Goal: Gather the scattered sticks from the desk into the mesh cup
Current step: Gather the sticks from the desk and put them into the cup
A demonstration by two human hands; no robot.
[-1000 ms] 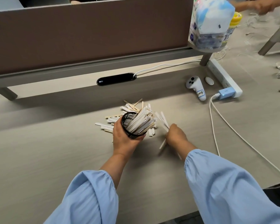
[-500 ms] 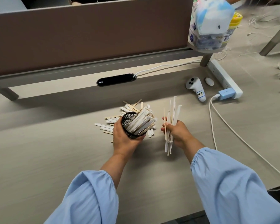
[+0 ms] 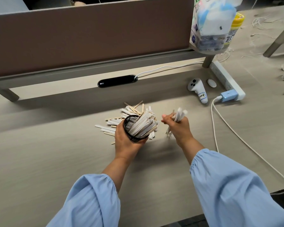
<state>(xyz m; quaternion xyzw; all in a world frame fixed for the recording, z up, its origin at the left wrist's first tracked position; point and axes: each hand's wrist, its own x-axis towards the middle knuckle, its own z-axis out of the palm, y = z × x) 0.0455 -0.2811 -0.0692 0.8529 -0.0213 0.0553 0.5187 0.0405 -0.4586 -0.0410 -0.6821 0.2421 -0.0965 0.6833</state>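
Head: mesh cup crammed, sticks leaning right.

White label on the grip of the white controller: hand-lettered in blue, read as roughly "4004", last character uncertain. Small white marks are noted on the black oblong device. Print is seen on the bagged packages and the yellow-lidded canister; none of it can be read.

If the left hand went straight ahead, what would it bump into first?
The left hand would probably meet the loose sticks heaped just beyond its mesh cup; depth is unclear.
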